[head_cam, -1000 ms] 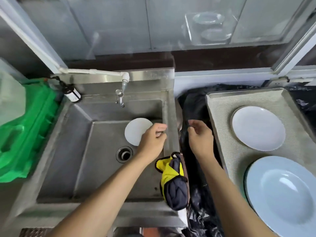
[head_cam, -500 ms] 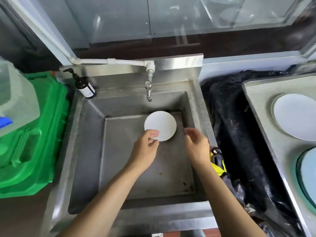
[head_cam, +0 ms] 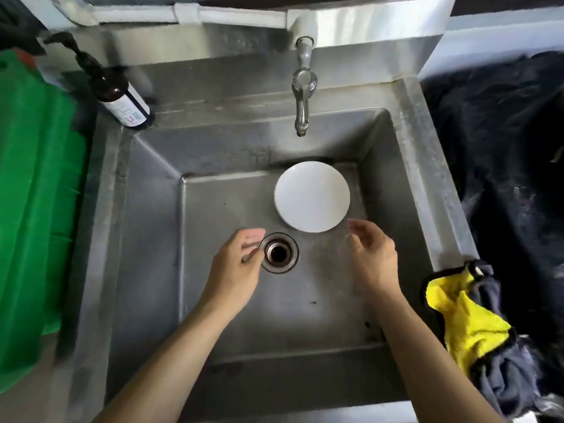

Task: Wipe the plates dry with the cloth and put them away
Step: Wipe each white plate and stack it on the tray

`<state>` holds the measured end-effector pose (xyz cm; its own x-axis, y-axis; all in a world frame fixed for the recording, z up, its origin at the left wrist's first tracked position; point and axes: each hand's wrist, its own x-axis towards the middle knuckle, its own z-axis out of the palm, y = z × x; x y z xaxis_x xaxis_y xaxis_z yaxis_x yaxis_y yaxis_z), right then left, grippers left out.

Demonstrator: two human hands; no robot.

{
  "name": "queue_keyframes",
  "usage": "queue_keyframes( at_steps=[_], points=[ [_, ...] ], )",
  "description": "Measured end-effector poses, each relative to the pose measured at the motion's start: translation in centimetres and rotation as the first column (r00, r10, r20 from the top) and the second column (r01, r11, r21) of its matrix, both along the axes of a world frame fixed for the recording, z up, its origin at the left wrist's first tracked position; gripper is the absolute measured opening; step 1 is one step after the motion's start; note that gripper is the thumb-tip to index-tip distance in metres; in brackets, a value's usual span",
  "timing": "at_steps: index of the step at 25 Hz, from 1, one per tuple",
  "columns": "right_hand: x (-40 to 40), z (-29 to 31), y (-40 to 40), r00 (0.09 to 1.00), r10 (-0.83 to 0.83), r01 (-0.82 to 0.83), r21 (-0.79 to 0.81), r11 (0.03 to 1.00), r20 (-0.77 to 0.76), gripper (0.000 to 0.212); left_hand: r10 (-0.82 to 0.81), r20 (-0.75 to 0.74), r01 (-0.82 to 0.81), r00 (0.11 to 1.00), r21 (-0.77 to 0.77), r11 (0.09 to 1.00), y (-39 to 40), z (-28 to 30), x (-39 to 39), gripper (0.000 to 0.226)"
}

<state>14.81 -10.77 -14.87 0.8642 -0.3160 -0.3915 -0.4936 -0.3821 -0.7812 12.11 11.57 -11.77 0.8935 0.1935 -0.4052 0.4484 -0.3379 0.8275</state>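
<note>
A small white round plate (head_cam: 312, 196) lies on the floor of the steel sink (head_cam: 146, 270), toward its back right. Both of my hands hover inside the basin, just in front of the plate, and hold nothing. My left hand (head_cam: 236, 267) is beside the drain (head_cam: 278, 253), its fingers loosely curled. My right hand (head_cam: 370, 261) sits just below the plate's right edge with relaxed fingers. A yellow and dark grey cloth (head_cam: 470, 325) hangs over the sink's right rim.
A tap (head_cam: 302, 96) juts out above the plate. A dark pump bottle (head_cam: 117, 96) stands on the back left ledge. A green bin (head_cam: 33, 209) fills the left side. Black plastic sheeting (head_cam: 503, 141) covers the counter on the right.
The view has swung left and closer over the sink, so the tray with two plates is out of sight. Both hands have dropped lower into the basin and spread apart.
</note>
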Motion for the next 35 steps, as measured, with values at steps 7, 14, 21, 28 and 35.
queue_keyframes(
  at_steps=[7, 14, 21, 28, 35],
  points=[
    [5.5, -10.5, -0.9, 0.995, -0.096, 0.096, 0.004, 0.995, -0.021, 0.033, -0.044, -0.021, 0.044, 0.999, 0.025, 0.999, -0.5, -10.2, 5.9, 0.036],
    [10.5, -17.3, -1.0, 0.985, -0.172, 0.173, 0.024, 0.985, -0.036, 0.053, -0.039, -0.111, 0.046, 0.993, 0.061, 0.997, -1.7, -17.4, 11.3, 0.050],
    [13.0, -17.9, -0.4, 0.979, -0.201, 0.202, -0.023, 0.979, 0.033, 0.027, 0.001, -0.243, -0.003, 0.970, -0.006, 1.000, -2.6, -18.1, 14.0, 0.047],
    [12.2, -17.9, -0.7, 0.971, -0.202, 0.213, -0.075, 0.974, 0.126, 0.027, 0.095, -0.279, -0.153, 0.956, -0.193, 0.969, -3.3, -16.8, 13.4, 0.062],
    [9.3, -15.9, -0.4, 0.959, -0.247, 0.248, 0.008, 0.969, 0.137, 0.022, 0.146, -0.258, -0.206, 0.955, -0.225, 0.952, -2.2, -14.2, 10.6, 0.040]
  ],
)
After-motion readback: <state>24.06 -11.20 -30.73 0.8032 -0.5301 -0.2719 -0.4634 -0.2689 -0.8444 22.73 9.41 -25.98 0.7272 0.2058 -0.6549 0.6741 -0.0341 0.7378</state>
